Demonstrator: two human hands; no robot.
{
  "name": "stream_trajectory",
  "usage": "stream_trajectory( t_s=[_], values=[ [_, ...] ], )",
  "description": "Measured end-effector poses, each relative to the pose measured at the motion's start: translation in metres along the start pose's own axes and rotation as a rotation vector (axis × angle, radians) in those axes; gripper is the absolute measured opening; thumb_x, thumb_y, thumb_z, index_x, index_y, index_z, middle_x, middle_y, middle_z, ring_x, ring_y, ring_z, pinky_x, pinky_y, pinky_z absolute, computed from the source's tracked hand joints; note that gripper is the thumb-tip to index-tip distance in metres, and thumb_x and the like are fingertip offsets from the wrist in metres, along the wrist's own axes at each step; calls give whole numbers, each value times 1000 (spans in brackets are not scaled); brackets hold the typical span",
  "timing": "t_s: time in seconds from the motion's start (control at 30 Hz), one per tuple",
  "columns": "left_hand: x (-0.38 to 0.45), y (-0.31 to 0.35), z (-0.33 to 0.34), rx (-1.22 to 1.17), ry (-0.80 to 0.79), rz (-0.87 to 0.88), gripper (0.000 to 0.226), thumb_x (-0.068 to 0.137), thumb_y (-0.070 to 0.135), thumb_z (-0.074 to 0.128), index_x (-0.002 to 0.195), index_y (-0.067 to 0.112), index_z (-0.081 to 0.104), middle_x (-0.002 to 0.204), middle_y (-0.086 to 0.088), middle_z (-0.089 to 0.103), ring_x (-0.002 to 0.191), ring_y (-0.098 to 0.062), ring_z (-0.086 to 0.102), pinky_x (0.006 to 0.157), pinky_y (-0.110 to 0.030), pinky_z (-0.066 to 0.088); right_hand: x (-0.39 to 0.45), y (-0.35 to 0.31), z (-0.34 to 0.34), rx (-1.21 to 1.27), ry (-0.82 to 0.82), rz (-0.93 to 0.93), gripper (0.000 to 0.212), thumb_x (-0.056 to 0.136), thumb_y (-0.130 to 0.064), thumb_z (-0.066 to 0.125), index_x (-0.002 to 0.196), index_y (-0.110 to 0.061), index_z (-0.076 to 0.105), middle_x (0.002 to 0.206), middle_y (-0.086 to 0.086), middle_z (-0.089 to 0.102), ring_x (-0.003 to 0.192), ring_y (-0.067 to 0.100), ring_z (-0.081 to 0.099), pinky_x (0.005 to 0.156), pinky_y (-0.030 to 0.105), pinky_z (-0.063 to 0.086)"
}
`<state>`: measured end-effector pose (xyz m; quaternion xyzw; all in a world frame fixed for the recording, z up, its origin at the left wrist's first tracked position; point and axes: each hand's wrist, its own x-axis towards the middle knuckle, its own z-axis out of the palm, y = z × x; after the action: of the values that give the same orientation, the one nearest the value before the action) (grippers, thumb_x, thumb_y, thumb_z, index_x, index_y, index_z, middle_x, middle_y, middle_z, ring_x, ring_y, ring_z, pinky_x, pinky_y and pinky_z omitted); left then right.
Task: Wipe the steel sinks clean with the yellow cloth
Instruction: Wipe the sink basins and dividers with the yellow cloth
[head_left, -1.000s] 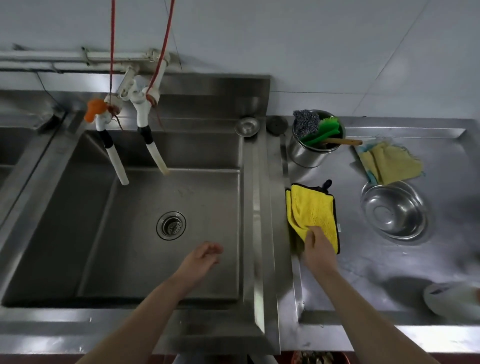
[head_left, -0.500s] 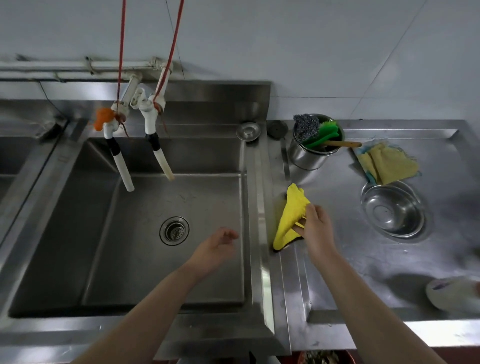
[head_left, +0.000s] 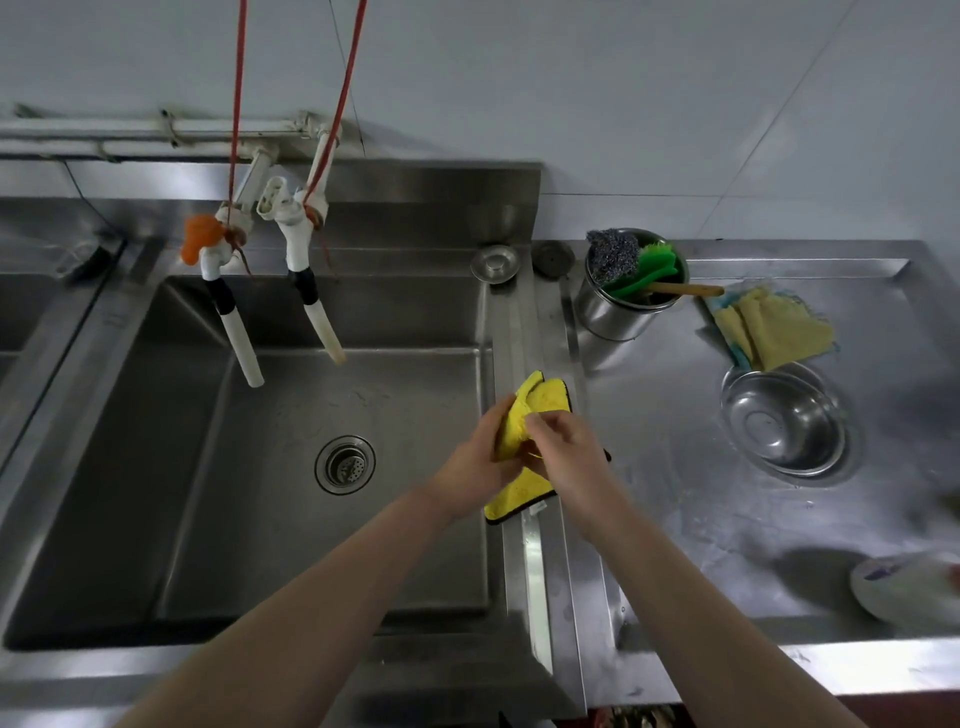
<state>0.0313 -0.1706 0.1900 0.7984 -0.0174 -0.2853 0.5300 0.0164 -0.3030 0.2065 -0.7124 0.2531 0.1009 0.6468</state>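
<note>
While both hands grip yellow cloth (head_left: 540, 400) above ridge between sink (head_left: 260, 519) and table (head_left: 675, 519), left hand (head_left: 475, 462) cups one side, right hand (head_left: 563, 447) pinches other. Best: bunch into firm pad, then wipe basin toward drain (head_left: 345, 464).

In front of me is a pale tiled wall (head_left: 623, 93); a white pipe (head_left: 130, 132) runs along it; two red cords (head_left: 238, 104) hang down; the steel counter (head_left: 675, 467) looks shiny.
</note>
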Motion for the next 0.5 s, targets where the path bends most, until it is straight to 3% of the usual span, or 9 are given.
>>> stream_trajectory(
  t_s=[0.17,0.3,0.4,0.47,0.5],
  values=[
    [2,-4,1,-46,66,40,60,91,9,46,146,32,41,128,2,61,118,-16,57,103,-35,45,0,4,-2,-83,-51,-17,11,97,-36,57,91,-30,65,103,0,71,103,17,66,99,40,51],
    [1,-5,2,-147,123,8,37,102,14,46,135,27,53,115,6,65,108,-11,60,92,-26,47,-3,7,-8,18,-80,-9,24,103,-31,47,98,-23,69,109,0,70,106,14,65,94,28,52],
    [-2,-2,3,-353,233,-47,14,103,22,50,110,25,62,99,7,68,92,-10,64,73,-16,50,2,12,-9,27,-49,-24,26,103,-27,47,101,-17,71,109,1,71,106,16,66,95,32,53],
    [-5,-1,1,-506,307,-95,14,103,23,50,99,28,63,92,10,69,81,-3,65,61,-9,49,6,14,-8,21,-11,-37,24,102,-25,49,97,-18,71,106,0,72,104,16,66,97,37,52],
    [-8,-1,-2,-553,331,-123,15,103,25,50,96,28,63,91,10,70,82,-3,66,62,-11,51,9,16,-7,0,9,-52,22,101,-25,49,95,-21,70,104,-2,72,102,15,66,97,40,52]
  ],
)
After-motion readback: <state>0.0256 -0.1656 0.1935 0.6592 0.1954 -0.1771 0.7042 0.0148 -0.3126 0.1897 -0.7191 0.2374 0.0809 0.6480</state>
